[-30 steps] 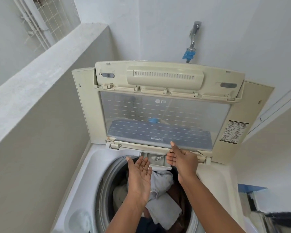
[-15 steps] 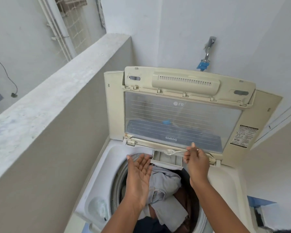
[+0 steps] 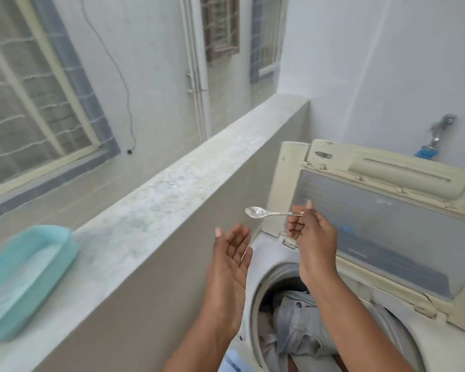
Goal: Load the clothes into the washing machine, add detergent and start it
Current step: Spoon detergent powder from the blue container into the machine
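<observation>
A cream top-load washing machine (image 3: 266,253) stands at the lower right with its lid (image 3: 381,226) raised. Grey clothes (image 3: 301,326) lie in the drum. My right hand (image 3: 313,237) pinches the handle of a small metal spoon (image 3: 263,212), held level above the machine's left rim, its bowl pointing left. My left hand (image 3: 232,261) hovers palm up with fingers apart, just below and left of the spoon, holding nothing. A turquoise tub (image 3: 24,277) with white powder inside sits on the ledge at far left.
A concrete ledge (image 3: 156,205) runs diagonally along the machine's left side. A tap with a blue fitting (image 3: 435,140) is fixed to the wall behind the lid. Windows and a pipe face the ledge across a gap.
My view has swung left, bringing the turquoise tub into sight. My right hand has lifted the spoon away from the detergent drawer and carried it left; my left hand stays cupped beneath it.
</observation>
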Available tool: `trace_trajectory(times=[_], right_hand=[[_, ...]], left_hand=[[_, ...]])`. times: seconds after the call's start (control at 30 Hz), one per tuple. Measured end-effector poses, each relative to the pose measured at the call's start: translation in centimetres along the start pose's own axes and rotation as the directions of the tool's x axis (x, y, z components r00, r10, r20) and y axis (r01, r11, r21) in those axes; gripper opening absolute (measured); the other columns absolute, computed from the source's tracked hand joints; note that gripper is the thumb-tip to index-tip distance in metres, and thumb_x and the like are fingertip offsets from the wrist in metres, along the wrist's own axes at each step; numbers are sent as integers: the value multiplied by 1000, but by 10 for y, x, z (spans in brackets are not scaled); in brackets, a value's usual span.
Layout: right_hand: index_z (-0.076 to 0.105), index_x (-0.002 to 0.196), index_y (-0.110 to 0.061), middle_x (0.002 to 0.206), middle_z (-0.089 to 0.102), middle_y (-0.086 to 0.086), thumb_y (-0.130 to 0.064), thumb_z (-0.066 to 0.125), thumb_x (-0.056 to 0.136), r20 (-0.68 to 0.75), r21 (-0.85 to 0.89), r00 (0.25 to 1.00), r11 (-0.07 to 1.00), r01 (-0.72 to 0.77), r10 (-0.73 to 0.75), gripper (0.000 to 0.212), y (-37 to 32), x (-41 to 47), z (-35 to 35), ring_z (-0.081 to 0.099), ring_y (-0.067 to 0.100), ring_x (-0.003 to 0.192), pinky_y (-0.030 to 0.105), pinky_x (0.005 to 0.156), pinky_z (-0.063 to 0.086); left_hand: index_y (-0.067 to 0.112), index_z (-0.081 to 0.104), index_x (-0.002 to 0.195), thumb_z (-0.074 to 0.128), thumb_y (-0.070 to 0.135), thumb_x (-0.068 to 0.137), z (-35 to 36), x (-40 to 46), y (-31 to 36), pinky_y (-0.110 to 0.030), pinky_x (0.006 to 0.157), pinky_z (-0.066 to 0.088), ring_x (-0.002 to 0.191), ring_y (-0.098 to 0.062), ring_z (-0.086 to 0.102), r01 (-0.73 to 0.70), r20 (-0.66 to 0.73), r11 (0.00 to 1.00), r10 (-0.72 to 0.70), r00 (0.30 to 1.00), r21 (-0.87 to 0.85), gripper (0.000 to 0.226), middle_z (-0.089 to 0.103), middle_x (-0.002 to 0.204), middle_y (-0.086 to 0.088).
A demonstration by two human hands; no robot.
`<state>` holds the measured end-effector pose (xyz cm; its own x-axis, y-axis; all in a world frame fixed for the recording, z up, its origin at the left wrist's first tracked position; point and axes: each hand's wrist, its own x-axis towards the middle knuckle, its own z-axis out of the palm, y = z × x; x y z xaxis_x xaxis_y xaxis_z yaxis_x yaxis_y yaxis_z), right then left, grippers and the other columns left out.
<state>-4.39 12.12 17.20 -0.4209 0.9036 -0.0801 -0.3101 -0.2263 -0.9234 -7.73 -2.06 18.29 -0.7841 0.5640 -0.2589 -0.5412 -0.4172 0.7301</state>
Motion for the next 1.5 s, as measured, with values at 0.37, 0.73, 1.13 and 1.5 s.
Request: trace_trajectory(times=[0.37, 0.73, 1.13, 1.5], right_hand=[[69, 93, -4, 68, 61, 5, -31, 55, 99, 479, 85, 875, 989, -124, 69, 31, -11, -99, 148, 57, 10, 59, 18, 53, 49], [74, 94, -10, 72, 70, 2, -18, 61, 97, 735, -163, 675, 983, 79, 68, 15, 39, -173, 220, 64, 11, 66, 22, 62, 55], [75, 95, -20, 70, 68, -3, -19, 58, 99, 707, -274, 704, 895, 351, -59, 17, 66, -168, 235, 60, 6, 65, 22, 65, 52], [76, 87, -10, 63, 63, -1, -12, 58, 98, 820, -315, 555, 919, 236, 139, 22, 56, -189, 229, 56, 8, 58, 21, 56, 50]], left_hand=[[19, 60, 116, 58, 31, 88, -54, -98, 135, -24, 105, 39, 128, -15, 51, -670, 195, 408, 747, 635, 620, 30, 61, 124, 2], [36, 48, 122, 60, 57, 77, -191, -121, 201, 2, 100, 21, 131, -7, 39, -184, 67, 25, 877, 476, 983, 50, 42, 133, 15], [50, 9, 142, 85, 52, 60, -221, -110, 179, -10, 95, 36, 129, 10, 37, -124, -61, 186, 756, 651, 975, 112, 36, 141, 25], [51, -12, 146, 86, 52, 57, -226, -108, 181, 1, 77, 40, 110, 13, 49, -136, -70, 213, 742, 667, 967, 132, 43, 124, 33]])
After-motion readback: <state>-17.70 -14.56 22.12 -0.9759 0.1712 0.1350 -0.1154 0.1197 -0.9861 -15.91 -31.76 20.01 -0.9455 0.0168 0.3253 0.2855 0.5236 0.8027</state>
